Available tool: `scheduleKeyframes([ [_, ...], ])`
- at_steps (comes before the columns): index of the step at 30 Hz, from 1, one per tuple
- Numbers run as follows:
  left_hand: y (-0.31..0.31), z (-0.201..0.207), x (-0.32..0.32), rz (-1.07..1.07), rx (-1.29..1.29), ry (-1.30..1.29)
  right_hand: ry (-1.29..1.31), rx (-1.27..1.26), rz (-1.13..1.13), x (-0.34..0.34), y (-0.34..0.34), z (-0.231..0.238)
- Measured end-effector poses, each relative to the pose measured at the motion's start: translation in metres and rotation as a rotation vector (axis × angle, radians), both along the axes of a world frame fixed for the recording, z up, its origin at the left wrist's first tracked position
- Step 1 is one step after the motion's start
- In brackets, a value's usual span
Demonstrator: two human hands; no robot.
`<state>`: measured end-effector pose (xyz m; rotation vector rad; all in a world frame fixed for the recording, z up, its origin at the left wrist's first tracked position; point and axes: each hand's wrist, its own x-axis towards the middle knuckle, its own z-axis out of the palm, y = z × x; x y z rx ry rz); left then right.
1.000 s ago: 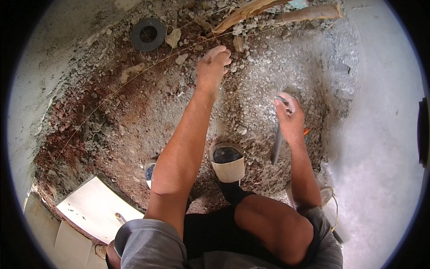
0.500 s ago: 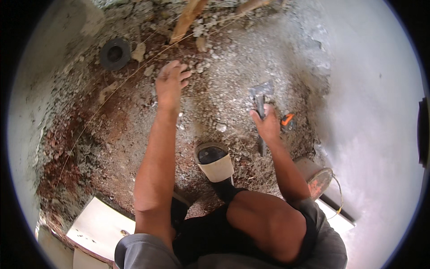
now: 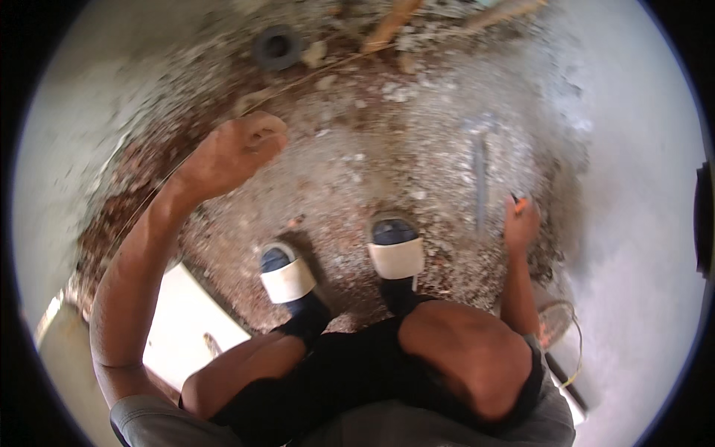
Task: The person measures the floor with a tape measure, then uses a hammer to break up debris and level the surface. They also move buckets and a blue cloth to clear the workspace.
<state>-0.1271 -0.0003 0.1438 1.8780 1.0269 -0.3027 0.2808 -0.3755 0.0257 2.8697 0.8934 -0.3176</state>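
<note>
Low over the rubble at the right, my right hand (image 3: 523,223) is closed on a small orange-and-black tape measure (image 3: 520,204), mostly covered by the fingers. Just left of it, a long grey-handled tool (image 3: 480,179) lies on the ground; its flat head at the far end is blurred. My left hand (image 3: 249,145) hangs in the air at the left, smeared by motion. Its fingers look curled in, and nothing shows in them.
My sandalled feet (image 3: 396,257) stand on loose rubble. At the far side are a dark ring-shaped piece (image 3: 277,47) and a wooden stake (image 3: 391,26). A white panel (image 3: 182,320) lies at lower left, a bucket (image 3: 553,320) at lower right. A pale wall (image 3: 640,223) rises at right.
My right hand has let go of the grey-handled tool and moved right onto the tape measure. The left hand has swung left and its fingers have curled. The view has shifted, and both feet now show.
</note>
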Motion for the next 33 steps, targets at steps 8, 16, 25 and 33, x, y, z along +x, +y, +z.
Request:
scheduleKeyframes([
  [8, -0.105, -0.006, -0.142, 0.594, -0.114, 0.005, 0.006, 0.487, 0.145, -0.009, 0.006, 0.004],
  [16, -0.158, -0.07, -0.05, 0.672, -0.66, -0.421, 1.284, 0.043, 0.635, -0.194, 0.205, 0.081],
  [25, -0.163, -0.07, -0.071, 0.714, -0.53, -0.441, 1.324, -0.081, 0.871, -0.265, 0.222, 0.083],
  [33, -0.168, -0.079, -0.077, 0.816, -0.752, -0.658, 1.274, -0.147, 0.882, -0.246, 0.202, 0.074],
])
